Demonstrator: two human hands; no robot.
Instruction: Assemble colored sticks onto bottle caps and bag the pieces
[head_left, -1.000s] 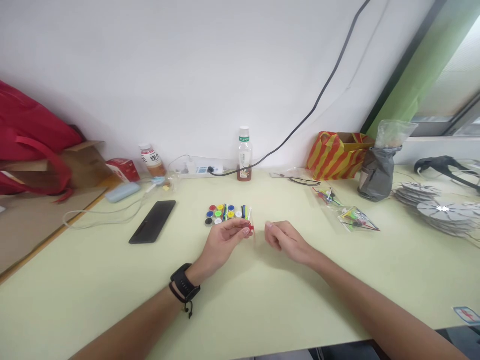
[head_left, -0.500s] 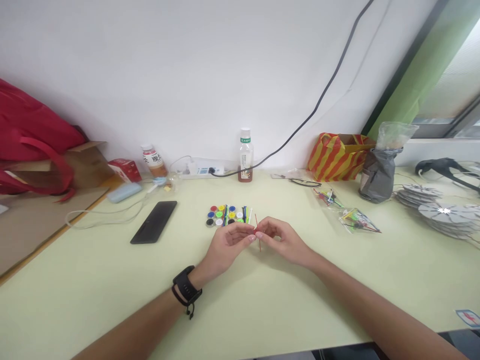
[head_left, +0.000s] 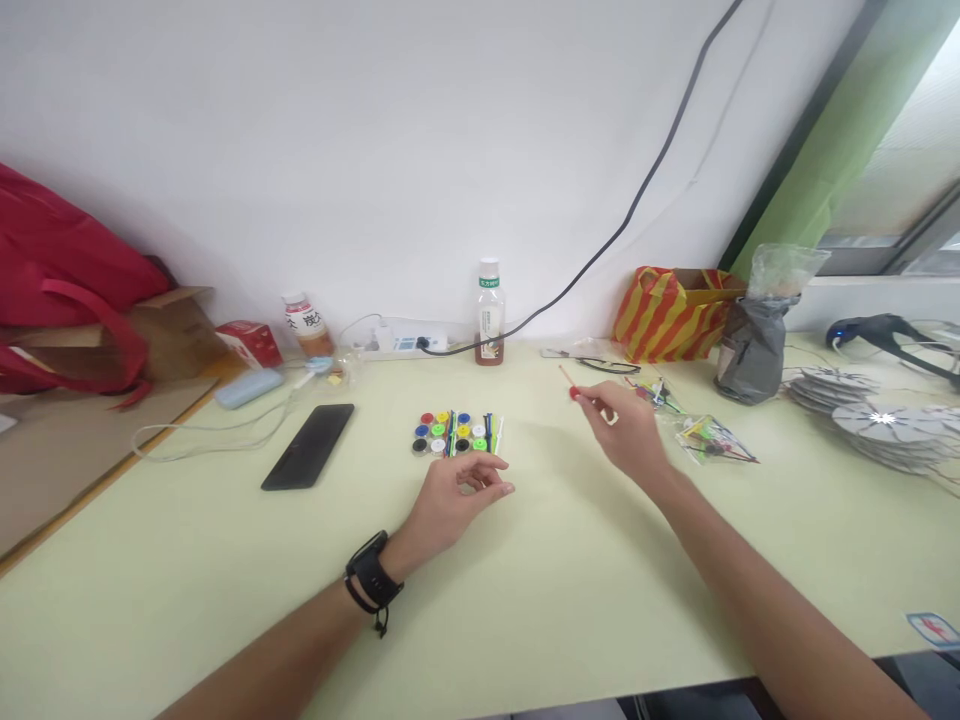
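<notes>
In my right hand [head_left: 626,430] the thumb and fingertips pinch a small red disc with a thin stick [head_left: 574,392], lifted over the right half of the table. The stick points up and to the left. My left hand [head_left: 459,500] holds nothing; its thumb and fingers are apart, just in front of the laid-out parts. Those parts are rows of small round coloured discs [head_left: 439,430] in red, yellow, blue, green, white and black, with thin coloured sticks [head_left: 491,432] standing in line beside them. A black band is on my left wrist.
A black phone [head_left: 309,446] lies left of the discs. Clear bags of coloured parts [head_left: 716,440] are right of my right hand. Behind stand a drink bottle [head_left: 490,315], a striped bag [head_left: 660,315] and glasses [head_left: 611,366]. Stacked grey discs [head_left: 885,420] sit far right.
My hands have parted. The right hand has carried the red disc and stick away to the right and farther back; my left hand has let go and stayed nearly in place.
</notes>
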